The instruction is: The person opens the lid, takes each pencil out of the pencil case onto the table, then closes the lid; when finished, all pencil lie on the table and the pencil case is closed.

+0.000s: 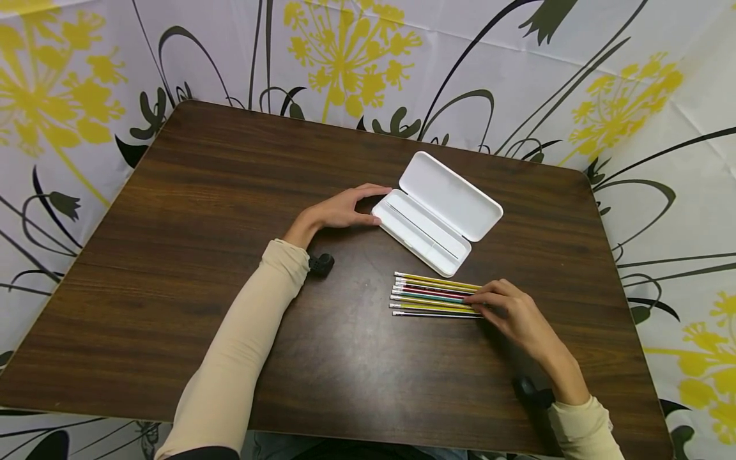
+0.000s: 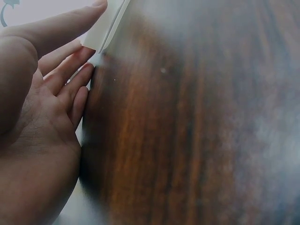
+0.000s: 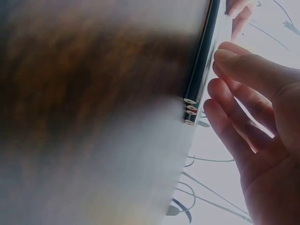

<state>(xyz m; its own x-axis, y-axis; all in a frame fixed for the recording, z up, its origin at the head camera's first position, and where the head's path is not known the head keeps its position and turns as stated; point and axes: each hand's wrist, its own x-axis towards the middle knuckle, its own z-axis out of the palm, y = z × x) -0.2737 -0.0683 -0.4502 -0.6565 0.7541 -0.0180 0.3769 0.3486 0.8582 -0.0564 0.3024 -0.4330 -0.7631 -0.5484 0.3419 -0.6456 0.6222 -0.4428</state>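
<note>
In the head view an open white pencil case (image 1: 422,233) lies on the table, its lid (image 1: 451,195) folded back. My left hand (image 1: 347,207) holds the case's left end, thumb on the near side and fingers at the far side. The left wrist view shows that thumb beside the corner of the case (image 2: 108,28). Several pencils (image 1: 428,295), yellow, red, green and dark, lie side by side just in front of the case. Over their right ends is my right hand (image 1: 514,313), fingers loosely bent and fingertips close to them. Pencil ends (image 3: 190,110) show beside that hand in the right wrist view.
The dark wooden table (image 1: 201,255) extends widely to the left of the case. A white cloth (image 1: 224,38) with yellow flowers hangs behind it. Each wrist wears a small black camera (image 1: 322,264).
</note>
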